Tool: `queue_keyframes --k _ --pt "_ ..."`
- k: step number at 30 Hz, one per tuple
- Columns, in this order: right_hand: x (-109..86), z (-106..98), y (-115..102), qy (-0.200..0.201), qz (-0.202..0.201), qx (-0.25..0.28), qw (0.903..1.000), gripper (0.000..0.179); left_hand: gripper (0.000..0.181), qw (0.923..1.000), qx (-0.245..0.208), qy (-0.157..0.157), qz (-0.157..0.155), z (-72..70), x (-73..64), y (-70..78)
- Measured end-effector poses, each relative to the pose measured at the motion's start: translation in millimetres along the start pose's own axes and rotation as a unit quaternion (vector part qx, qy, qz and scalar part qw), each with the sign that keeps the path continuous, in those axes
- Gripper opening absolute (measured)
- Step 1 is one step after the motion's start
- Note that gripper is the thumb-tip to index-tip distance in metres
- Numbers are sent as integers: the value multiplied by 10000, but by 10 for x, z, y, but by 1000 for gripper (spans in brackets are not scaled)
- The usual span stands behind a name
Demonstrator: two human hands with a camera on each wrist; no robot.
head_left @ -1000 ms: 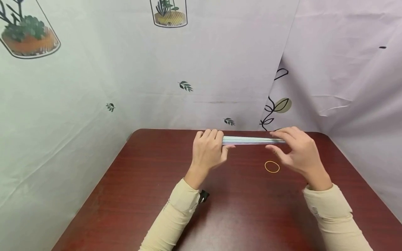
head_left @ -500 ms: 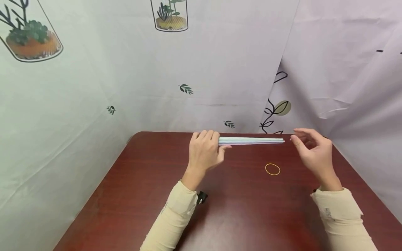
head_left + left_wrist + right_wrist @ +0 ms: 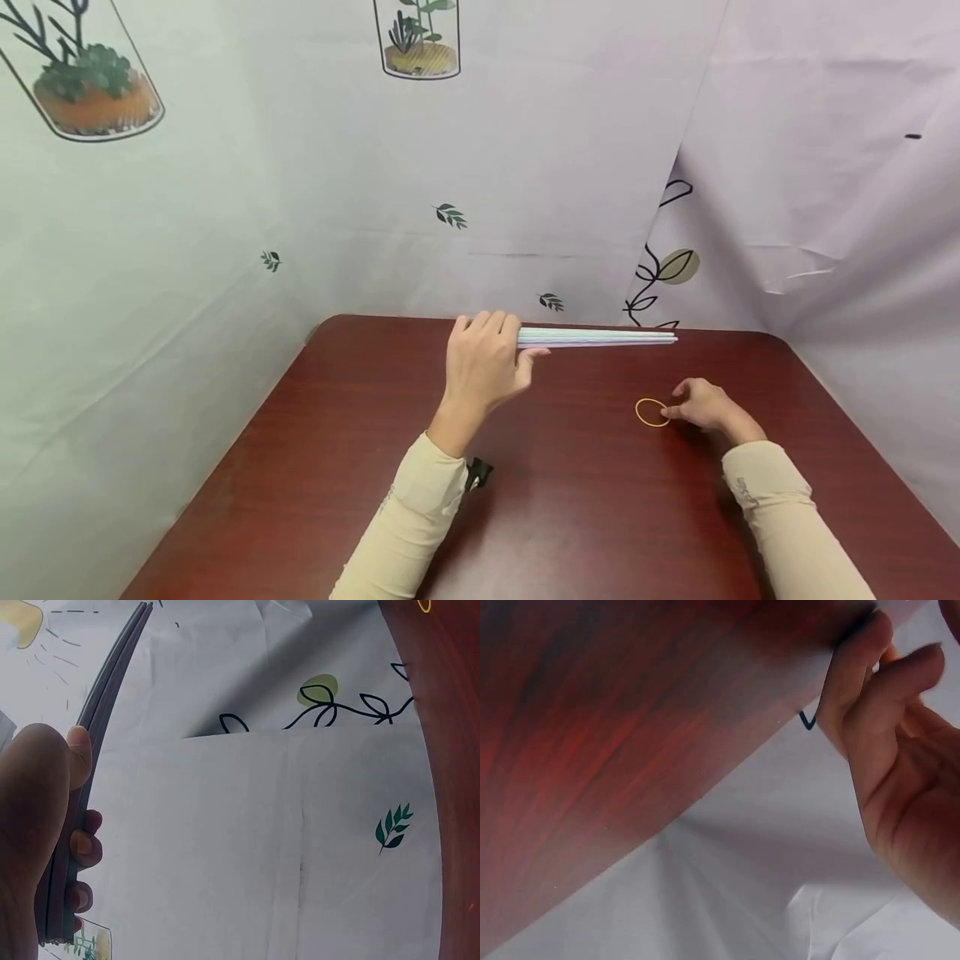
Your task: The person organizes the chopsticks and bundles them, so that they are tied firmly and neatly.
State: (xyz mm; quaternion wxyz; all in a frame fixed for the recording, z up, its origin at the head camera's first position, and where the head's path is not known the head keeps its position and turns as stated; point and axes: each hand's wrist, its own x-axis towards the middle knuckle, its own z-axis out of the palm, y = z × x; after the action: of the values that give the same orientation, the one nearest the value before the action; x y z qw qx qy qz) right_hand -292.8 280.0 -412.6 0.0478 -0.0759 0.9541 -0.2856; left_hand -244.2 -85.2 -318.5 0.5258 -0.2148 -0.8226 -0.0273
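Observation:
My left hand (image 3: 482,367) grips a bundle of pale blue and lilac chopsticks (image 3: 592,337) by the thicker end. They are held level above the back of the table, narrow tips to the right. In the left wrist view, fingers and thumb wrap the chopsticks (image 3: 112,690), which look dark there. My right hand (image 3: 708,407) is low over the table at the right, fingers bent, with one fingertip touching the right edge of a yellow rubber band (image 3: 638,408). Thumb and forefinger look apart. The right wrist view shows this hand (image 3: 907,750) without the band.
The dark red wooden table (image 3: 585,500) has its back edge just behind the chopsticks. White printed cloth (image 3: 360,167) hangs behind and on both sides. A small black object (image 3: 480,473) shows beside the left cuff.
My right hand has left the chopstick tips, moved right, then come down to the rubber band on the table. The left hand keeps hold of the chopsticks, barely shifting.

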Motion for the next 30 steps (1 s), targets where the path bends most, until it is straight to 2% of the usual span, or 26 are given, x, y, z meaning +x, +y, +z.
queue_keyframes --k 2,5,9,11,12,13,14,15,16,18,20,21,22,23,24,25,27,30 --pt "0 -3 20 -9 7 -170 9999 31 45 10000 4 -3 0 3 0 13" --pt "-9 14 34 -142 -206 -192 9995 15 44 10000 -14 -35 -25 17 -17 27" --pt "-56 65 48 -240 -519 -31 9984 12 43 10000 -75 -41 -50 41 -60 43" --pt "-79 81 52 -227 -651 507 9963 9 42 10000 -78 -45 -27 50 -86 52" --pt "-90 84 49 -241 -655 994 9926 8 42 10000 -79 -48 -16 51 -97 56" --pt "-97 84 42 -266 -648 1597 9847 8 42 9999 -70 -77 -16 50 -108 57" --pt "-103 82 28 -299 -640 2323 9701 6 42 9999 -84 -94 -20 49 -118 57" --pt "-105 76 13 -346 -687 3126 9468 6 42 9999 -84 -106 -25 46 -125 55" --pt "-107 67 -6 -411 -731 3930 9157 7 42 9999 -88 -123 -40 43 -129 50" --pt "-114 36 -51 -545 -845 5232 8462 15 43 9998 -90 -157 -66 37 -130 39" --pt "-122 -8 -86 -792 -1149 6089 7809 29 44 9998 -97 -149 -67 34 -122 29" --pt "-128 -32 -101 -922 -1305 6359 7550 36 44 9998 -97 -137 -56 32 -114 26" --pt "-135 -58 -118 -1030 -1423 6541 7357 41 44 9999 -102 -121 -42 32 -105 23" --pt "-142 -83 -138 -1099 -1517 6646 7233 44 44 9999 -113 -85 -22 35 -95 19" --pt "-147 -105 -162 -1118 -1597 6704 7159 45 44 9999 -114 -56 -10 37 -85 15" --pt "-152 -127 -192 -1083 -1647 6734 7125 44 43 9999 -103 -31 -1 38 -73 11" --pt "-153 -163 -275 -908 -1666 6769 7112 35 43 10000 -77 11 -5 37 -48 -1" --pt "-149 -207 -425 -533 -1713 6764 7144 20 43 10000 15 6 -30 28 -7 -22"
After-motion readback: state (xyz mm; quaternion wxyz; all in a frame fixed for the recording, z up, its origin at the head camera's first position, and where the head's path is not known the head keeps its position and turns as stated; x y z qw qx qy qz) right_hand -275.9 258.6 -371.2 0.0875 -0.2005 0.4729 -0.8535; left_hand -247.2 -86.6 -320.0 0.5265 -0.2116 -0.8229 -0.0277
